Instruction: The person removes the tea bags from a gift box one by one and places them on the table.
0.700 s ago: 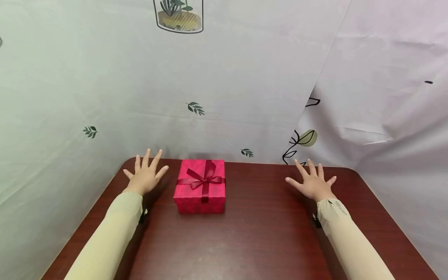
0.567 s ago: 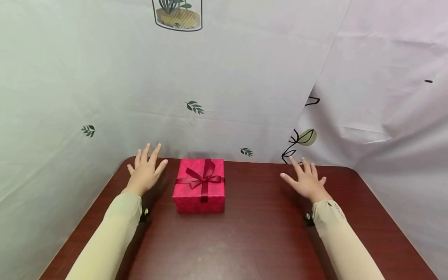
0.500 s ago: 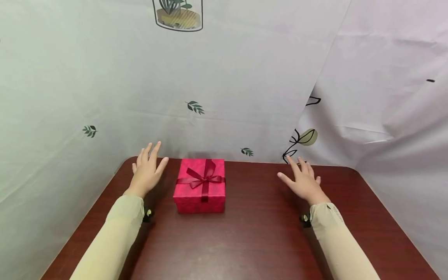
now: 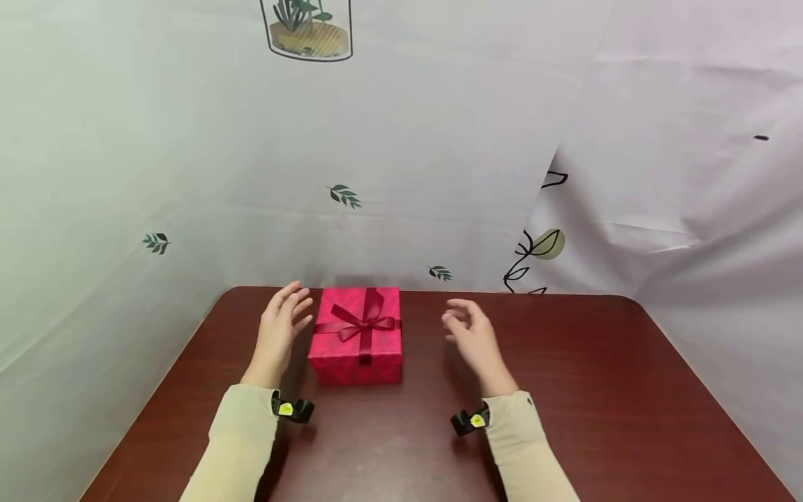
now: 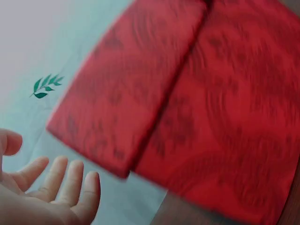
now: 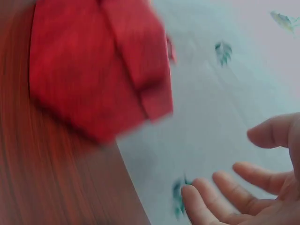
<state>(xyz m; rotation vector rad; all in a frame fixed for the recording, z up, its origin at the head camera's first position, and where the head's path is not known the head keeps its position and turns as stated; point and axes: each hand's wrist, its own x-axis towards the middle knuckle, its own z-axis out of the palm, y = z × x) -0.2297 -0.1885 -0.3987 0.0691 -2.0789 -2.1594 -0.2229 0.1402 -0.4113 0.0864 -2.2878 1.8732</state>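
Note:
A red gift box with a lid and a dark red ribbon tied in a bow sits near the table's far edge, left of centre. Just off its left side is my left hand, palm turned toward it, fingers loosely bent and holding nothing. Some way to the box's right, my right hand faces it with relaxed fingers, also holding nothing. In the left wrist view the box's side looms large beyond the fingers. The right wrist view shows the box blurred, apart from the fingers.
The dark red-brown wooden table has rounded far corners. Behind it hangs a pale cloth with printed leaves and a jar, meeting the far edge. Black straps with small cameras sit on both wrists.
Both hands have come inward toward the gift box, the right one moving farther. Their spread fingers have drawn together and bent, and the palms have turned to face each other. The box stays put.

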